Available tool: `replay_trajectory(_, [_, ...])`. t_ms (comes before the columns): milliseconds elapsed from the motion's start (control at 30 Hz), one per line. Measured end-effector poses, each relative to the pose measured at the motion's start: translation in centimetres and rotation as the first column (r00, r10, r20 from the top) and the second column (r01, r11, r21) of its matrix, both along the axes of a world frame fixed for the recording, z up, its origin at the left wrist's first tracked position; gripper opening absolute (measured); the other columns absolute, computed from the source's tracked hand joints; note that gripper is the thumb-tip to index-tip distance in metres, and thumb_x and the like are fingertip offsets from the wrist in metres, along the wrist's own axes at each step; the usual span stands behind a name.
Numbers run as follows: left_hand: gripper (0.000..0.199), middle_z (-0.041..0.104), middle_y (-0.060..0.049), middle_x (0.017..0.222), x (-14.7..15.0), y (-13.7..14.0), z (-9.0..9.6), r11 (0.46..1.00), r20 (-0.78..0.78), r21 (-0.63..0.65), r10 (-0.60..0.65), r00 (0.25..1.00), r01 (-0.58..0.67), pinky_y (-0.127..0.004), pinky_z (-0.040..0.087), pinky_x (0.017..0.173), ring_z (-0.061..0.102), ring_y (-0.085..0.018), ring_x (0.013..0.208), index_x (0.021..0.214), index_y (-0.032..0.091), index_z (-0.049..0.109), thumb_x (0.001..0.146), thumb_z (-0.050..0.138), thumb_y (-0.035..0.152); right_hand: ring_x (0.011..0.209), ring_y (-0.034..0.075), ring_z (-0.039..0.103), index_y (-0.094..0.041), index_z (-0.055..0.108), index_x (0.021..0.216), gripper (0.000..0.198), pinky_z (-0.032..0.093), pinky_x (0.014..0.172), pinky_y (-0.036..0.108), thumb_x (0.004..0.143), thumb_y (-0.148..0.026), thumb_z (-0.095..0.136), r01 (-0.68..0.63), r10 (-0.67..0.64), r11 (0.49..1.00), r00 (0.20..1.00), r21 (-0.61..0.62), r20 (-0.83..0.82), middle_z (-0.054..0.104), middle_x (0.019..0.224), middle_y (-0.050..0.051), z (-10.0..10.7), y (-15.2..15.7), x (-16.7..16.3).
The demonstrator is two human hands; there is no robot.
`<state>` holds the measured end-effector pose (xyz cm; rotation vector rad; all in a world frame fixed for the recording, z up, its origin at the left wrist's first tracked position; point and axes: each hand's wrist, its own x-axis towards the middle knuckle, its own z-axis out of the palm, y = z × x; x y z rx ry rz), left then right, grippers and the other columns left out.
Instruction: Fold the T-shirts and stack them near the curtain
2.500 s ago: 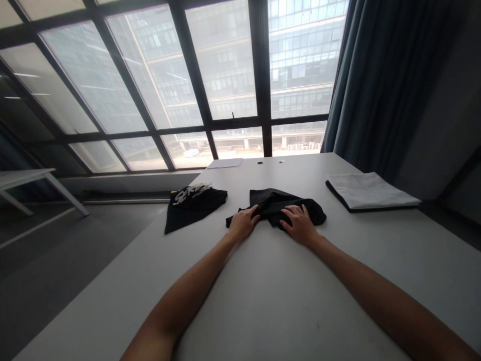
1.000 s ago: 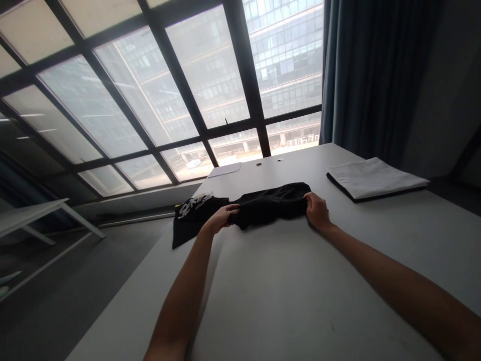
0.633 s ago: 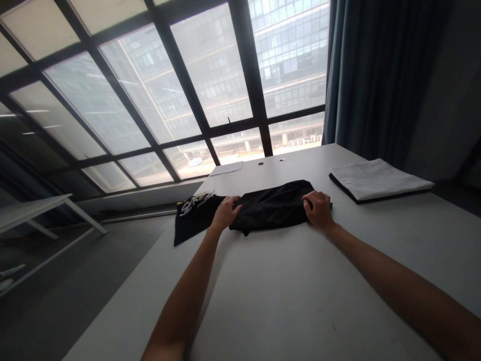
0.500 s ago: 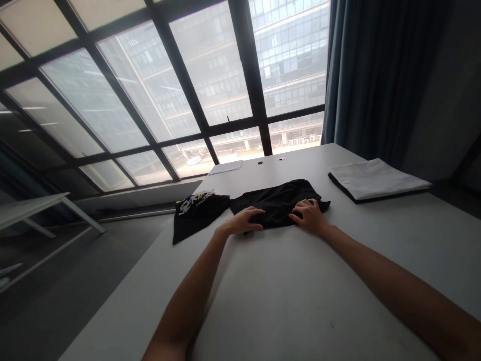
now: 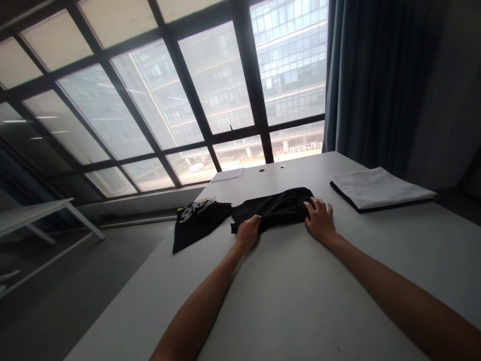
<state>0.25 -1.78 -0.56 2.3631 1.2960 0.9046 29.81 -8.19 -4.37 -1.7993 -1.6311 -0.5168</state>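
Note:
A black garment (image 5: 280, 204), seemingly a T-shirt, lies bunched and folded across the white table in front of me. Its left part carries a white print (image 5: 195, 210) and reaches the table's left edge; whether both parts are one piece I cannot tell. My left hand (image 5: 248, 233) is closed on the near edge of the cloth, left of its middle, thumb and fingers pinching it. Over the right end rests my right hand (image 5: 320, 219), its fingers spread and touching the fabric.
A folded white cloth (image 5: 383, 188) with a dark layer beneath lies on the table (image 5: 293, 296) at the right. A sheet of paper (image 5: 228, 174) is at the far left corner. Another white table (image 5: 37, 213) stands left. Windows and a dark curtain (image 5: 361, 90) border the far side.
My left hand has moved slightly right and closed on the near edge, which is now lifted and folded. My right hand has shifted right to the garment's end.

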Motion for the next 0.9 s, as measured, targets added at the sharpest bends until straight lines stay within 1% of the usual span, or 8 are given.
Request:
replay_trajectory(167, [0.025, 0.073, -0.003, 0.091, 1.1, 0.1, -0.3, 0.942, 0.354, -0.328, 0.053, 0.934, 0.07, -0.032, 0.049, 0.088, 0.066, -0.023, 0.094, 0.101, 0.023, 0.074, 0.091, 0.06, 0.04, 0.118, 0.038, 0.054, -0.016, 0.064, 0.128, 0.041, 0.043, 0.094, 0.052, 0.09, -0.021, 0.051, 0.076, -0.078, 0.997, 0.992, -0.028, -0.096, 0.059, 0.137, 0.022, -0.4, 0.4, 1.0])
replay_trajectory(267, [0.031, 0.074, -0.006, 0.093, 1.1, 0.2, -0.1, 0.878, 0.404, -0.462, 0.078, 0.911, 0.129, -0.032, 0.053, 0.081, 0.069, -0.022, 0.089, 0.101, 0.019, 0.073, 0.089, 0.063, 0.045, 0.102, 0.033, 0.061, -0.017, 0.066, 0.119, 0.033, 0.045, 0.085, 0.045, 0.095, -0.025, 0.045, 0.055, -0.059, 0.998, 0.98, -0.024, -0.192, 0.069, 0.116, 0.018, 0.1, 0.6, 1.5])
replay_trajectory(400, [0.036, 0.075, -0.008, 0.095, 0.1, -0.1, 1.0, 0.744, 0.42, -0.627, 0.072, 0.905, 0.232, -0.033, 0.057, 0.074, 0.071, -0.021, 0.082, 0.11, 0.019, 0.073, 0.083, 0.071, 0.043, 0.084, 0.03, 0.065, -0.019, 0.065, 0.111, 0.028, 0.044, 0.079, 0.041, 0.097, -0.034, 0.045, 0.03, -0.025, 0.999, 0.93, 0.01, -0.367, 0.072, 0.09, 0.011, 0.8, 0.7, 1.6])
replay_trajectory(500, [0.041, 0.075, -0.006, 0.098, -0.4, -0.5, 1.6, 0.62, 0.447, -0.728, 0.103, 0.889, 0.294, -0.03, 0.057, 0.072, 0.071, -0.019, 0.081, 0.119, 0.023, 0.071, 0.082, 0.074, 0.041, 0.08, 0.029, 0.066, -0.022, 0.064, 0.108, 0.03, 0.045, 0.072, 0.037, 0.095, -0.045, 0.05, 0.012, 0.012, 0.999, 0.843, 0.042, -0.538, 0.073, 0.089, 0.009, 0.6, 1.0, 1.6])
replay_trajectory(567, [0.04, 0.074, -0.006, 0.099, -0.3, -0.6, 1.8, 0.65, 0.459, -0.708, 0.129, 0.879, 0.275, -0.027, 0.055, 0.071, 0.07, -0.018, 0.082, 0.12, 0.023, 0.07, 0.085, 0.072, 0.042, 0.083, 0.029, 0.067, -0.022, 0.065, 0.103, 0.032, 0.046, 0.073, 0.036, 0.092, -0.05, 0.052, -0.001, 0.055, 0.996, 0.789, 0.089, -0.611, 0.073, 0.091, 0.01, 0.3, 1.4, 1.7])
replay_trajectory(700, [0.044, 0.074, -0.007, 0.104, 0.2, -0.9, 2.2, 0.829, 0.396, -0.523, 0.032, 0.918, 0.197, -0.028, 0.054, 0.076, 0.069, -0.021, 0.093, 0.121, 0.022, 0.071, 0.091, 0.064, 0.053, 0.083, 0.029, 0.065, -0.021, 0.066, 0.088, 0.038, 0.047, 0.074, 0.037, 0.09, -0.056, 0.05, 0.003, 0.11, 0.987, 0.718, 0.161, -0.688, 0.073, 0.088, 0.012, 0.1, 1.9, 2.0])
replay_trajectory(833, [0.062, 0.073, -0.007, 0.121, 0.2, -1.4, 2.8, 0.889, 0.14, -0.362, -0.247, 0.959, 0.282, -0.033, 0.051, 0.093, 0.066, -0.028, 0.113, 0.131, 0.026, 0.069, 0.075, 0.083, 0.05, 0.069, 0.026, 0.06, -0.023, 0.058, 0.069, 0.048, 0.042, 0.067, 0.035, 0.095, -0.06, 0.04, -0.031, 0.139, 0.986, 0.703, 0.165, -0.697, 0.069, 0.071, 0.009, 0.4, 1.8, 2.0])
replay_trajectory(900, [0.054, 0.074, -0.006, 0.118, 0.2, -1.7, 2.8, 0.911, 0.022, -0.282, -0.307, 0.951, 0.3, -0.034, 0.05, 0.093, 0.068, -0.029, 0.109, 0.126, 0.028, 0.072, 0.076, 0.083, 0.046, 0.064, 0.024, 0.058, -0.024, 0.053, 0.063, 0.053, 0.04, 0.064, 0.034, 0.097, -0.062, 0.036, -0.055, 0.155, 0.985, 0.706, 0.164, -0.691, 0.065, 0.064, 0.007, 0.5, 1.7, 2.0])
